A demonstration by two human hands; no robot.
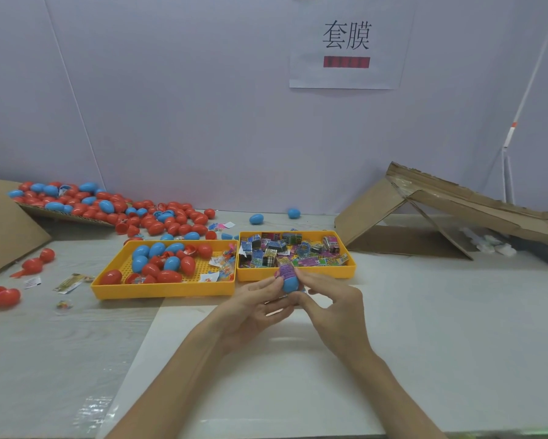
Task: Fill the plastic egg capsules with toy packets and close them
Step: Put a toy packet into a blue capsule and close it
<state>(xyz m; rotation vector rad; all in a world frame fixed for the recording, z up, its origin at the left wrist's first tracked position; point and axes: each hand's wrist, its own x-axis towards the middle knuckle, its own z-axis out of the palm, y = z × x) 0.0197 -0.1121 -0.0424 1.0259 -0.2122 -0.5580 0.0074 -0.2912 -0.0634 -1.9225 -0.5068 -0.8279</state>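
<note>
A blue egg capsule (290,284) sits between both hands just in front of the right yellow tray (298,274). A purple printed sleeve (286,271) wraps the egg's upper part. My left hand (256,307) pinches the egg from the left with thumb and fingers. My right hand (328,304) pinches it from the right. The right tray holds several small printed packets (293,251). The left yellow tray (165,288) holds several red and blue eggs (161,261) and a few clear toy packets (222,264).
A large heap of red and blue eggs (108,205) spills from cardboard at the back left. Loose red eggs (2,296) and packets lie at the left. Two blue eggs (256,218) lie behind the trays. A folded cardboard ramp (424,217) stands at the right.
</note>
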